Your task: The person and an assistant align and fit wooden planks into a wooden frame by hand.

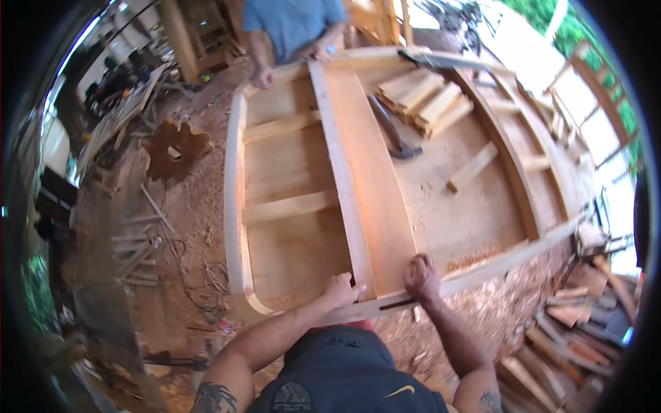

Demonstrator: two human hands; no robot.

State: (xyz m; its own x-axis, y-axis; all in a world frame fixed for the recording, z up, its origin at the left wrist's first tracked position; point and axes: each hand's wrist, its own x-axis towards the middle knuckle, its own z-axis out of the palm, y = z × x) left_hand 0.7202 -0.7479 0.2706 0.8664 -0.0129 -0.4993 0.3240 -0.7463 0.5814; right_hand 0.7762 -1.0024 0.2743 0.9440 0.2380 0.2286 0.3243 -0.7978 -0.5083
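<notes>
The left hand [342, 290] is curled at the near end of the narrow rail [336, 155], where the near side of the wooden frame [482, 271] is met; whether the rail is gripped or only pressed cannot be told. The right hand [422, 277] is closed like a fist and placed at the near end of the wide board [375, 165], by the near side of the frame. The hands are held apart, with the end of the wide board between them.

The wide board is laid flat across the frame, just right of the rail. Its long axis is run from the near side to the far side, with the far end tilted a little to the left. The rail is pointed nearly the same way. The frame's own long axis is run left to right, sloped slightly.

Left of the rail, two short crosspieces [289, 206] are set. Right of the wide board, a hammer [392, 127] is laid, head toward the near side, handle end by the board. Beyond it a stack of short blocks [427, 102] is seen, and a loose block [473, 166] is placed nearer. A curved rib [506, 155] is set further right.

The far side is touched by a co-worker's hands [263, 77]. Shavings are scattered on the floor [200, 268]; wood scraps [568, 344] are piled at lower right.
</notes>
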